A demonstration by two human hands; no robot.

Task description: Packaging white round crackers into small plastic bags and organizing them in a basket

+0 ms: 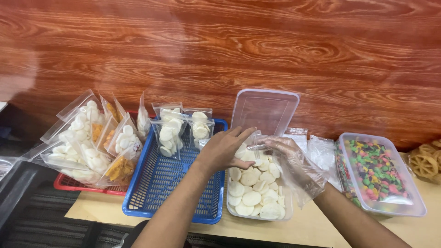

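Observation:
My bare left hand (225, 149) and my right hand (289, 158), which wears a loose clear plastic glove, meet over a clear tub of white round crackers (255, 195). Between their fingertips they pinch a small clear plastic bag (254, 140) just above the crackers. The tub's clear lid (264, 110) leans upright against the wooden wall behind it. To the left stands a blue basket (158, 181) with a few filled bags of white crackers (172, 126) propped at its back.
A red basket (69, 183) at the far left holds several filled bags of white and orange crackers. Empty clear bags (317, 147) lie right of the tub. A tub of multicoloured snacks (379, 172) and yellow wheel-shaped snacks (425, 160) sit at the right. The table edge runs along the front.

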